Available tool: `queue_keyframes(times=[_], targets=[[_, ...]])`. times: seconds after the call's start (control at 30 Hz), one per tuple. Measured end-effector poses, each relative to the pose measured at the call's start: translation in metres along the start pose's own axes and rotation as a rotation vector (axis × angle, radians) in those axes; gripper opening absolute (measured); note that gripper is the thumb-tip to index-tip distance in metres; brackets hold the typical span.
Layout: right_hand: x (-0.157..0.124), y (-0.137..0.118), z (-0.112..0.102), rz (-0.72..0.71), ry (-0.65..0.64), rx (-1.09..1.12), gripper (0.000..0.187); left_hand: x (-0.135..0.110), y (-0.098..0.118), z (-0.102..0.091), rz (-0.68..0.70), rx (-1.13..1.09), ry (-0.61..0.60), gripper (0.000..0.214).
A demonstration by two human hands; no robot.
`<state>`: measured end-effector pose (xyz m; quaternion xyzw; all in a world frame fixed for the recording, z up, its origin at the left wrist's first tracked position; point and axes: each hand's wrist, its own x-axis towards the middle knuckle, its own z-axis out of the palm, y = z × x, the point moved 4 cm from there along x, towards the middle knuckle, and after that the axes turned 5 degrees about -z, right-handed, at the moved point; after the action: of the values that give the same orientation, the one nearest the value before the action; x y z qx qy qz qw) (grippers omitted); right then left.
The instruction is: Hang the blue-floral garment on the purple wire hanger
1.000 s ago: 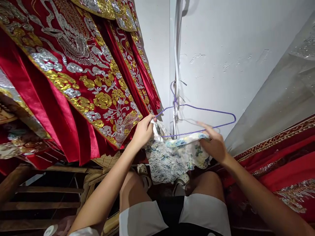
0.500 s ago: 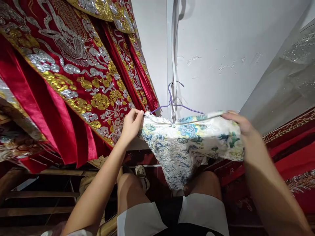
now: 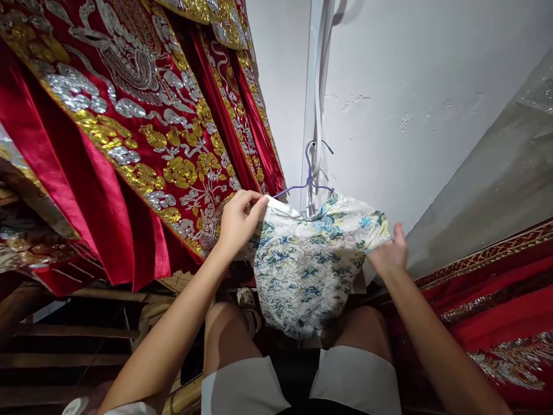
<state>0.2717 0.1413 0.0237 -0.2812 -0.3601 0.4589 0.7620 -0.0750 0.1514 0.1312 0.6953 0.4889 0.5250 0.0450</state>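
Observation:
A small white garment with blue, green and yellow flower print (image 3: 313,253) hangs over a purple wire hanger (image 3: 307,173), whose hook is caught on a white strip on the wall. My left hand (image 3: 238,221) pinches the garment's left shoulder edge between thumb and fingers. At the garment's right edge, my right hand (image 3: 389,256) grips the cloth from behind; only its thumb shows.
Red satin robes with gold and silver embroidery (image 3: 129,132) hang close on the left. More red embroidered cloth (image 3: 496,300) lies on the right. A white wall (image 3: 410,86) stands ahead. Wooden slats (image 3: 64,340) and my bare knees show below.
The garment has been pulled up and spread over the hanger, covering its wire shoulders. My right hand went from the lower bar out to the right edge, then down beside it.

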Motion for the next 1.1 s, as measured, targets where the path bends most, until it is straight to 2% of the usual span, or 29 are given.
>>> queue_keyframes(times=[0.07,0.13,0.23,0.3,0.37,0.4,0.47,0.5,0.53,0.57,0.6,0.67,0.73,0.8,0.87,0.93,1.03,1.1], targets=[[0.011,-0.019,0.005,0.035,0.013,0.03,0.056,0.003,0.003,0.004,-0.005,0.019,-0.007,0.025],[0.018,-0.043,0.019,-0.001,-0.012,0.025,0.051,0.009,0.007,0.009,-0.014,0.018,-0.02,0.026],[0.017,-0.076,0.053,-0.126,-0.142,-0.064,0.057,0.018,0.01,0.015,-0.055,-0.038,-0.052,0.024],[0.004,-0.09,0.075,-0.186,-0.274,-0.185,0.067,0.021,0.007,0.016,-0.099,-0.073,-0.019,0.024],[-0.017,-0.094,0.093,-0.173,-0.515,-0.319,0.078,0.02,-0.001,0.018,-0.16,-0.142,0.044,0.037],[-0.03,-0.093,0.101,-0.141,-0.698,-0.375,0.08,0.017,-0.007,0.019,-0.205,-0.201,0.085,0.044],[-0.055,-0.082,0.109,-0.084,-1.046,-0.511,0.07,0.008,-0.016,0.022,-0.3,-0.347,0.166,0.055],[-0.063,-0.076,0.11,-0.098,-1.136,-0.616,0.059,0.002,-0.018,0.024,-0.341,-0.428,0.203,0.06],[-0.067,-0.068,0.11,-0.154,-1.148,-0.748,0.048,-0.003,-0.018,0.027,-0.37,-0.518,0.225,0.063],[-0.067,-0.06,0.109,-0.24,-1.103,-0.895,0.044,-0.008,-0.015,0.031,-0.394,-0.625,0.216,0.064],[-0.066,-0.052,0.11,-0.345,-1.021,-1.029,0.05,-0.013,-0.01,0.036,-0.42,-0.752,0.167,0.064],[-0.064,-0.034,0.113,-0.551,-0.922,-1.197,0.078,-0.023,0.008,0.049,-0.491,-1.016,-0.007,0.062],[-0.066,-0.016,0.118,-0.73,-0.919,-1.232,0.099,-0.033,0.032,0.059,-0.544,-1.197,-0.211,0.059],[-0.067,-0.003,0.119,-0.863,-0.884,-1.222,0.106,-0.044,0.053,0.063,-0.56,-1.262,-0.354,0.06],[-0.067,0.004,0.114,-0.893,-0.833,-1.232,0.103,-0.054,0.063,0.063,-0.532,-1.243,-0.421,0.062],[-0.066,0.01,0.104,-0.827,-0.813,-1.269,0.096,-0.06,0.062,0.061,-0.479,-1.158,-0.441,0.068],[-0.063,0.012,0.082,-0.728,-0.771,-1.307,0.073,-0.066,0.045,0.06,-0.408,-1.04,-0.466,0.067],[-0.057,0.009,0.062,-0.661,-0.631,-1.344,0.056,-0.07,0.026,0.061,-0.435,-1.015,-0.488,0.065]])
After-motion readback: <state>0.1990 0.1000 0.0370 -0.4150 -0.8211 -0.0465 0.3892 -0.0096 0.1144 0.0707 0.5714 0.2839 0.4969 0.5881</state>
